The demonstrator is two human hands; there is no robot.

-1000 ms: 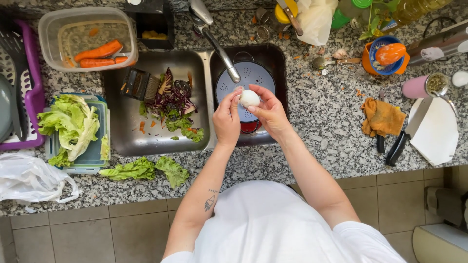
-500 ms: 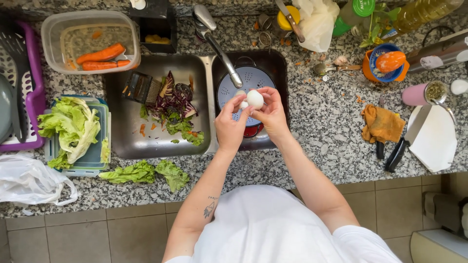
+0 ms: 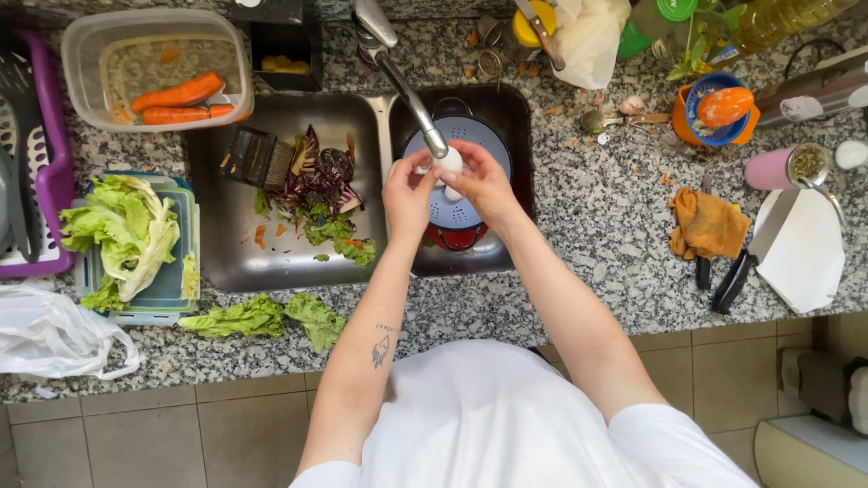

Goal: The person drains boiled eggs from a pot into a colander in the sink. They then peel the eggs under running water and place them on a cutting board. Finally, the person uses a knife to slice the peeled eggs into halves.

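Observation:
My left hand (image 3: pixel 409 192) and my right hand (image 3: pixel 484 179) hold a white egg (image 3: pixel 449 163) together, just under the tip of the tap spout (image 3: pixel 411 95). Both hands hover over a blue-and-white colander (image 3: pixel 470 217) that sits on a red bowl in the right basin of the sink. The fingers of both hands wrap the egg's sides. I cannot tell whether water is running.
The left basin (image 3: pixel 280 262) holds a grater (image 3: pixel 256 156), purple and green leaf scraps. Lettuce (image 3: pixel 127 230) lies on a blue container, carrots (image 3: pixel 176 99) in a clear tub. An orange cloth (image 3: pixel 707 224), knives (image 3: pixel 732 280) and a white board (image 3: pixel 805 258) lie right.
Both hands lifted the egg farther from me, up under the tap spout. The camera has moved closer to the sink.

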